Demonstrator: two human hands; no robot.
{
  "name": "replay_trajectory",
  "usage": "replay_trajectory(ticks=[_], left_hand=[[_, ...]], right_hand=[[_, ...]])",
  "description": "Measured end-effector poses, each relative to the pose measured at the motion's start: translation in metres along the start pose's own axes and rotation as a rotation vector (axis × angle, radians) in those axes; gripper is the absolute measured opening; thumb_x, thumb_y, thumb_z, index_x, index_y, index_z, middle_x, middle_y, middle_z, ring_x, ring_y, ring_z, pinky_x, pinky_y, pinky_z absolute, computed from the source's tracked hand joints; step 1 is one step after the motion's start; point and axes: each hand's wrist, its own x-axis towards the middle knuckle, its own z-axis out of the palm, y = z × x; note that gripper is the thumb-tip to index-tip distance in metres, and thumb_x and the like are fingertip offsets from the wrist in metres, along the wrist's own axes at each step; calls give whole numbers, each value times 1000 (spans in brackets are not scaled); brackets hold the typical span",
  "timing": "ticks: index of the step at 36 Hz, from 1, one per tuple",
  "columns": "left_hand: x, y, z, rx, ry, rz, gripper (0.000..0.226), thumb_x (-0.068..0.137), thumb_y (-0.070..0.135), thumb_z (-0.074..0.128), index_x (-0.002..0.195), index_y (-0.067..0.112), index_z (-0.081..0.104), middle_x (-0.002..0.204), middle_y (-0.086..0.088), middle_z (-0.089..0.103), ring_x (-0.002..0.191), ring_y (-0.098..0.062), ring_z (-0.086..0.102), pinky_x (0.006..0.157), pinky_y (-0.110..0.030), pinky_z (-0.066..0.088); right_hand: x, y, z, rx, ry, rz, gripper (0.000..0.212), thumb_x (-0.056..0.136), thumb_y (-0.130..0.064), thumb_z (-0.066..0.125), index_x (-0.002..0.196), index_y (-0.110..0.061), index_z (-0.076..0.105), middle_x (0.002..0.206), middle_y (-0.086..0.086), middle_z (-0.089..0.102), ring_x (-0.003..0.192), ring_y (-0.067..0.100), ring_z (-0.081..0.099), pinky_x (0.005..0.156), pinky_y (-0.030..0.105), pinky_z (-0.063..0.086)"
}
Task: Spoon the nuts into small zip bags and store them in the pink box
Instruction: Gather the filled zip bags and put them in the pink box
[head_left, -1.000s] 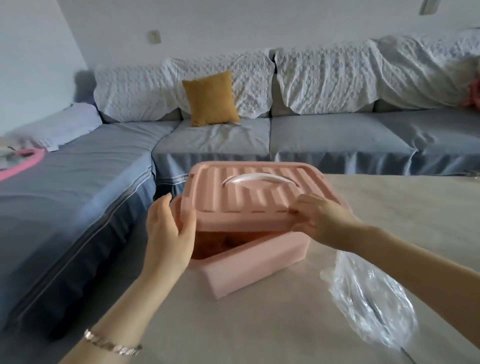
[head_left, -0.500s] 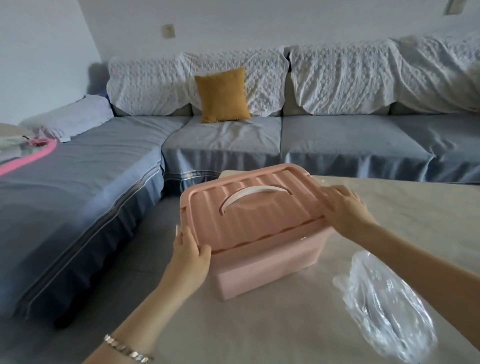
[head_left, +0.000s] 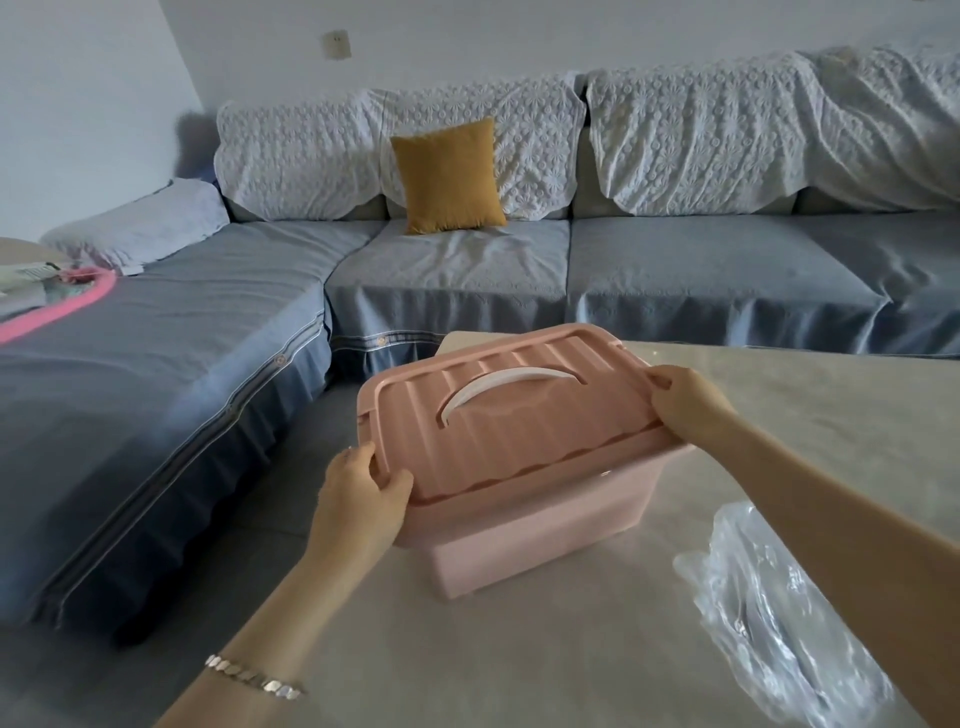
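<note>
Near the far left corner of the bench (head_left: 467, 649), the pink box (head_left: 540, 540) is sitting with its lid (head_left: 519, 436) lying on top. The left grip (head_left: 358, 499) is clasping the lid's near left corner, while the right grip (head_left: 685, 405) is curling over its right edge. A crumpled clear bag (head_left: 779, 623) is lying by the bench's near right edge.

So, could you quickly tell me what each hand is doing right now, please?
Left hand: grips the lid at its left corner.
Right hand: grips the lid's right edge.
</note>
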Motion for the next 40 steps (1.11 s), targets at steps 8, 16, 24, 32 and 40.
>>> replay_trajectory(ticks=[8,16,24,32,40], left_hand=[[-18,-1,10,-376,150,-35,44,85,9,54,125,25,46,106,8,53,91,-11,54,73,-24,37],[-21,1,8,-280,224,-85,71,85,18,59,146,13,23,144,-6,43,128,-22,45,101,-36,38],[-20,5,8,-57,261,5,59,86,8,53,140,0,31,132,-15,55,119,-32,52,91,-38,41],[-23,7,8,-107,270,-8,49,86,10,54,133,10,44,127,-7,59,114,-28,55,88,-34,41],[-15,-1,7,-206,117,-119,23,84,16,55,106,10,56,90,1,58,88,-24,55,67,-30,41]], right_hand=[[-9,7,8,358,64,276,62,91,-34,42,147,-18,20,143,18,36,128,37,37,103,41,33],[-16,6,10,364,243,148,44,89,-19,51,130,-2,48,111,11,58,107,30,52,92,33,38],[-11,9,9,166,294,2,10,81,-6,52,74,-5,60,89,17,63,78,30,49,67,28,33],[-36,-3,9,220,300,92,20,89,-10,42,97,1,57,111,26,57,95,38,49,78,37,38],[-93,-8,24,444,123,202,60,83,-20,63,131,3,35,131,19,38,97,26,47,84,29,37]])
